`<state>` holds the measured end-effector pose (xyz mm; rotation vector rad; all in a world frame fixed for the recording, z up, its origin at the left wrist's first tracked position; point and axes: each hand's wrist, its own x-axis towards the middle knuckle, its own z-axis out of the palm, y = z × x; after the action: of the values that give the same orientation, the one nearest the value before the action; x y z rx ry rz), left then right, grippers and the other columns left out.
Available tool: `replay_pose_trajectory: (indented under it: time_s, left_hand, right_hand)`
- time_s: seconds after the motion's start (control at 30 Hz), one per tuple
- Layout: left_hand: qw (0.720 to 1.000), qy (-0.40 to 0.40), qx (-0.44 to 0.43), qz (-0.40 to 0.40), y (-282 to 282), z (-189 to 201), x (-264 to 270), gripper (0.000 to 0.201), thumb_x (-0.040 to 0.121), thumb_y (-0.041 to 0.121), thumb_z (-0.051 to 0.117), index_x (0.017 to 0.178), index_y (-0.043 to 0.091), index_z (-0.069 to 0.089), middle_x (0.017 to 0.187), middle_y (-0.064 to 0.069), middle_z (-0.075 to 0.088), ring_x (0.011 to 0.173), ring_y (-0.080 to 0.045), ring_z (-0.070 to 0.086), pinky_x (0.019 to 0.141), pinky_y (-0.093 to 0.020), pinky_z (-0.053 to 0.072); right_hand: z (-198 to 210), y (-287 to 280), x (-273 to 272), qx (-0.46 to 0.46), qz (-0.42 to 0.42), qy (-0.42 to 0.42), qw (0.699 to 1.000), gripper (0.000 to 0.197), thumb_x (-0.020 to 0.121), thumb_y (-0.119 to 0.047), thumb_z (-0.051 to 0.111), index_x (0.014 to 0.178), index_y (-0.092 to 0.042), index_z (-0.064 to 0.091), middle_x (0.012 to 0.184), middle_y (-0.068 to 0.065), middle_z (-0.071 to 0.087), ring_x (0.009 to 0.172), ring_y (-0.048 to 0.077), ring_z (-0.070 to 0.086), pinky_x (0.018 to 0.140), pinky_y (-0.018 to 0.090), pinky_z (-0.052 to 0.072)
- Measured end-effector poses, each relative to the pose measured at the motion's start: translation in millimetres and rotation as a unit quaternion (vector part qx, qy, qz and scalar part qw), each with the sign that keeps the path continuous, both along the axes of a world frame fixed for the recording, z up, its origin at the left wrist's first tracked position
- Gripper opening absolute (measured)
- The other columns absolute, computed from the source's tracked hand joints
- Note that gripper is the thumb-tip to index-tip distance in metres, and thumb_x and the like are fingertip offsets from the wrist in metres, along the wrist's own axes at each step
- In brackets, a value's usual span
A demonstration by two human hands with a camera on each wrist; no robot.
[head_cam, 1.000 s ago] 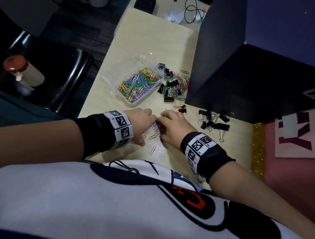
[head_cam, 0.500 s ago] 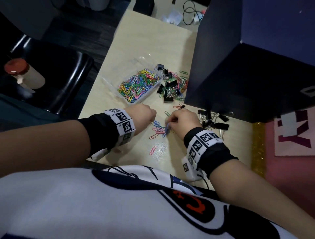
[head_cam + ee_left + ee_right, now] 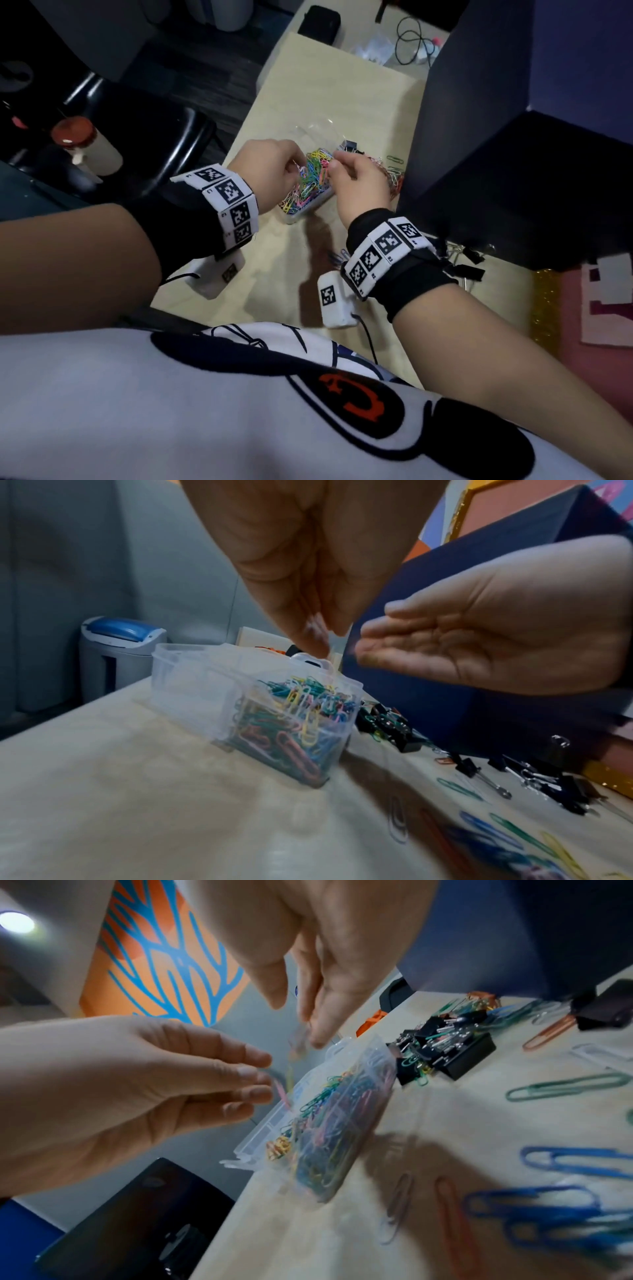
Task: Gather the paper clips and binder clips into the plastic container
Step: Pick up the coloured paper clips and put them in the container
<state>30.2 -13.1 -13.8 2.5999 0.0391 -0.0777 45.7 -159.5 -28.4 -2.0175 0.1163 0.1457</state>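
Note:
The clear plastic container (image 3: 298, 216) (image 3: 192, 674) (image 3: 342, 1123) stands on the pale table, heaped with coloured paper clips. Both my hands hover right over it. My left hand (image 3: 297, 165) (image 3: 318, 639) points its fingertips down, and a pale clip (image 3: 331, 660) blurs just below them. My right hand (image 3: 337, 165) (image 3: 377, 646) (image 3: 308, 1027) has straight, relaxed fingers, with blurred clips (image 3: 297, 1042) dropping from them. Black binder clips (image 3: 469, 263) (image 3: 387, 726) (image 3: 441, 1047) lie right of the container. Loose paper clips (image 3: 489, 829) (image 3: 568, 1157) remain nearer me.
A big dark blue box (image 3: 513, 154) walls off the table's right side. A black chair (image 3: 147, 137) and a red-capped bottle (image 3: 85, 147) sit beyond the table's left edge. Cables (image 3: 411, 41) lie at the far end. A grey bin (image 3: 116, 653) stands on the floor.
Both hands lifted from the loose clips near the table's front and moved forward over the container. Clips they gathered now fall from their fingers.

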Motion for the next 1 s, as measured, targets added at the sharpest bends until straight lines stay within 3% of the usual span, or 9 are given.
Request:
replay_pose_trajectory:
  time_s: [0.03, 0.1, 0.2, 0.33, 0.43, 0.57, 0.77, 0.9, 1.0]
  left_hand:
    - [1.0, 0.0, 0.001, -0.003, -0.7, -0.1, 1.3, 0.027, 0.088, 0.016, 0.056, 0.114, 0.018, 0.065, 0.106, -0.003, 0.069, 0.103, -0.022, 0.062, 0.091, -0.028, 0.045]
    - [1.0, -0.002, 0.009, -0.027, -6.7, -0.3, 0.6, 0.029, 0.09, 0.015, 0.054, 0.118, 0.017, 0.063, 0.112, -0.007, 0.064, 0.107, -0.025, 0.059, 0.093, -0.03, 0.042]
    - [0.993, 0.018, 0.025, -0.114, -24.2, -2.1, -7.9, 0.028, 0.09, 0.013, 0.052, 0.115, 0.016, 0.064, 0.115, -0.009, 0.061, 0.11, -0.027, 0.056, 0.092, -0.029, 0.038]
    - [0.97, 0.093, 0.052, -0.22, -48.8, -13.0, -20.4, 0.031, 0.09, 0.013, 0.05, 0.119, 0.018, 0.062, 0.121, -0.006, 0.057, 0.113, -0.024, 0.054, 0.095, -0.03, 0.04]
    - [0.958, 0.131, 0.074, -0.244, -62.9, -21.3, -22.3, 0.037, 0.092, 0.011, 0.047, 0.129, 0.016, 0.053, 0.13, -0.008, 0.048, 0.118, -0.025, 0.051, 0.099, -0.036, 0.042]
    - [0.944, 0.113, 0.14, -0.278, -79.8, -31.0, -15.7, 0.044, 0.09, 0.005, 0.046, 0.133, 0.012, 0.047, 0.131, -0.009, 0.045, 0.117, -0.029, 0.052, 0.096, -0.04, 0.046]
    - [0.903, 0.133, 0.25, -0.322, -91.7, -38.2, -11.3, 0.044, 0.085, 0.005, 0.054, 0.127, 0.015, 0.047, 0.118, -0.011, 0.045, 0.104, -0.031, 0.051, 0.076, -0.039, 0.047]
    - [0.906, 0.131, 0.247, -0.319, -93.1, -40.1, -10.1, 0.042, 0.084, 0.002, 0.053, 0.125, 0.013, 0.046, 0.111, -0.012, 0.044, 0.094, -0.032, 0.056, 0.07, -0.039, 0.048]
    - [0.913, 0.135, 0.235, -0.307, -95.7, -41.9, -8.5, 0.042, 0.084, 0.002, 0.054, 0.124, 0.013, 0.047, 0.11, -0.011, 0.044, 0.093, -0.032, 0.058, 0.071, -0.038, 0.05]
  right_hand:
    - [-0.3, -3.1, 2.0, -0.019, 0.015, 0.018, 1.0, 0.031, 0.095, -0.018, 0.053, 0.125, -0.014, 0.06, 0.114, -0.001, 0.065, 0.103, 0.009, 0.059, 0.098, 0.022, 0.043]
    - [-3.9, -18.2, 5.7, -0.137, 0.034, 0.038, 0.989, 0.038, 0.096, -0.017, 0.048, 0.134, -0.016, 0.05, 0.133, 0.003, 0.055, 0.118, 0.017, 0.054, 0.1, 0.024, 0.037]
    - [-16.4, -46.8, 4.5, -0.33, 0.089, 0.045, 0.939, 0.05, 0.091, -0.006, 0.046, 0.14, -0.013, 0.041, 0.148, 0.009, 0.036, 0.133, 0.028, 0.039, 0.109, 0.032, 0.03]
    - [-31.2, -64.7, -15.0, -0.422, 0.209, 0.099, 0.877, 0.07, 0.085, 0.002, 0.042, 0.149, -0.016, 0.022, 0.159, 0.003, 0.009, 0.14, 0.031, 0.024, 0.111, 0.038, 0.028]
    - [-37.0, -68.6, -31.8, -0.425, 0.194, 0.063, 0.882, 0.05, 0.091, -0.002, 0.041, 0.14, -0.014, 0.037, 0.153, 0.006, 0.02, 0.13, 0.033, 0.033, 0.105, 0.037, 0.033]
    - [-39.1, -76.8, -46.9, -0.422, 0.193, 0.051, 0.884, 0.037, 0.089, -0.003, 0.044, 0.125, -0.01, 0.048, 0.133, 0.01, 0.035, 0.117, 0.032, 0.045, 0.097, 0.036, 0.039]
    - [-23.9, -96.2, -43.0, -0.348, 0.108, 0.062, 0.929, 0.02, 0.093, -0.018, 0.055, 0.109, -0.015, 0.065, 0.119, 0.007, 0.051, 0.109, 0.023, 0.053, 0.091, 0.026, 0.04]
    - [-19.6, -112.7, -41.9, -0.294, 0.016, 0.047, 0.955, 0.015, 0.091, -0.014, 0.056, 0.095, -0.02, 0.069, 0.112, 0.0, 0.056, 0.1, 0.018, 0.059, 0.089, 0.026, 0.046]
    - [-16.8, -127.0, -41.8, -0.298, -0.012, 0.047, 0.953, 0.018, 0.093, -0.014, 0.052, 0.097, -0.021, 0.068, 0.111, 0.001, 0.056, 0.097, 0.019, 0.06, 0.083, 0.025, 0.047]
